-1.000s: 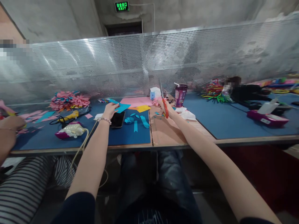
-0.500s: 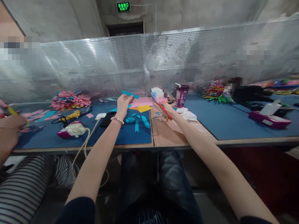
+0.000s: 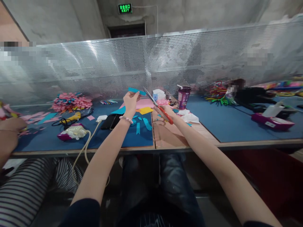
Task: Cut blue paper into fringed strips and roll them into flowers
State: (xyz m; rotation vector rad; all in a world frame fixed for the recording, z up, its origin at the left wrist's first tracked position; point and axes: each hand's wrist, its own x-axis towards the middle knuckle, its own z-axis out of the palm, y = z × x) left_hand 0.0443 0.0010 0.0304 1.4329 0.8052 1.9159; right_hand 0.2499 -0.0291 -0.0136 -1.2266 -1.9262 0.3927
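Observation:
Between the fingers of my left hand [image 3: 131, 101] is a blue paper strip [image 3: 133, 90], raised above the table. My right hand [image 3: 167, 113] is closed around the orange handles of a pair of scissors [image 3: 163, 111]. The blades point up and to the left, their tips close to the strip's right end; whether they touch it I cannot tell. Below, on the blue mat, lie several cut blue paper pieces [image 3: 138, 128]. A yellow paper sheet [image 3: 145, 110] and a pink paper sheet [image 3: 145, 103] lie behind my hands.
A purple cup with a straw [image 3: 183, 97] stands beside crumpled white tissue [image 3: 188, 116]. Left are a black phone [image 3: 109, 122], a white-cabled plug [image 3: 101, 118], a yellow glue gun [image 3: 72, 117] and a pink paper pile [image 3: 71, 101]. A co-worker's hand [image 3: 15, 124] is far left.
My left hand has moved right with the blue strip, closer to the scissors. The scissors have shifted slightly left, and their blades now look more visibly parted from my fingers.

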